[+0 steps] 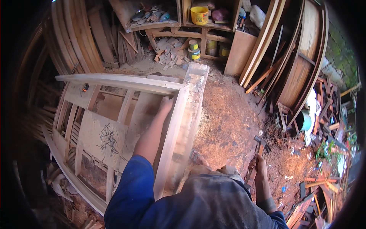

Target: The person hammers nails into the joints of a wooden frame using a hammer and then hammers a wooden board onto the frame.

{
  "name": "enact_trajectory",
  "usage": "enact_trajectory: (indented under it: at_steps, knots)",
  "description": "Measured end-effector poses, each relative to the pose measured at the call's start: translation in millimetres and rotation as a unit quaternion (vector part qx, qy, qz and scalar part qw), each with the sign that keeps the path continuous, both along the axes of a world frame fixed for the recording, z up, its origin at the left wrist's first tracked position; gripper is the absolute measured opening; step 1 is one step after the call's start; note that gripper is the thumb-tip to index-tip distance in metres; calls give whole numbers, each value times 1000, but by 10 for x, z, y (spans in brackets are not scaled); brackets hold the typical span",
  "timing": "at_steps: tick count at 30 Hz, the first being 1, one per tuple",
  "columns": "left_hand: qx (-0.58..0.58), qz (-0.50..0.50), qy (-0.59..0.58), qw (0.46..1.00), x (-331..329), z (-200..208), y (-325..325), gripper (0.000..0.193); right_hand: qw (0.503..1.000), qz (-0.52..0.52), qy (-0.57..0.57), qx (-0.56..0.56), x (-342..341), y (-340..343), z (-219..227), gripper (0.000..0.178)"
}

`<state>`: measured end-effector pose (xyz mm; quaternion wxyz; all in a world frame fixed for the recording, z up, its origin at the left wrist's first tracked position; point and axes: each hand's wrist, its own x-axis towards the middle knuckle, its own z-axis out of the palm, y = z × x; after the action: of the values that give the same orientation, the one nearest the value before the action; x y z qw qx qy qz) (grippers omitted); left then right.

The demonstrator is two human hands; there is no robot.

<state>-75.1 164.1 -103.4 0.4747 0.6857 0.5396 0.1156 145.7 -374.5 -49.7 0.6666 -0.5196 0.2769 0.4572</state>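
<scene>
A large pale wooden frame (173, 141) lies on a worn bench plank (195, 82) to my left. My left hand (166, 102) reaches across to its far inner corner and appears closed on the beam there; some fingers are hidden. My right hand (260, 167), low on the right, is wrapped round the handle of a hammer (262, 144), its dark head pointing up and away from my body. Many loose nails (108, 138) lie scattered on a flat board (89, 128) across the frame. A small black-and-orange tape measure (85, 87) sits at the frame's far left.
Shelving at the back holds a yellow bucket (199, 15), with paint cans (194, 49) and wood scraps (170, 52) beneath. Tall planks lean at back left. On the right stand a wooden panel (301, 61), a teal bucket (304, 120) and heaps of offcuts (324, 187). Reddish sawdust covers the floor.
</scene>
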Motion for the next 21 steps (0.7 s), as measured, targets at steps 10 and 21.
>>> enact_trajectory:
  at_steps: [10,21]
  knots:
    - [187,110,-57,975,-558,975,-1116,51,967,59,166,185,117,-1999,-892,35]
    - [70,89,-53,992,-4200,1986,-4803,39,963,113,234,-75,-334,-4804,-2144,26]
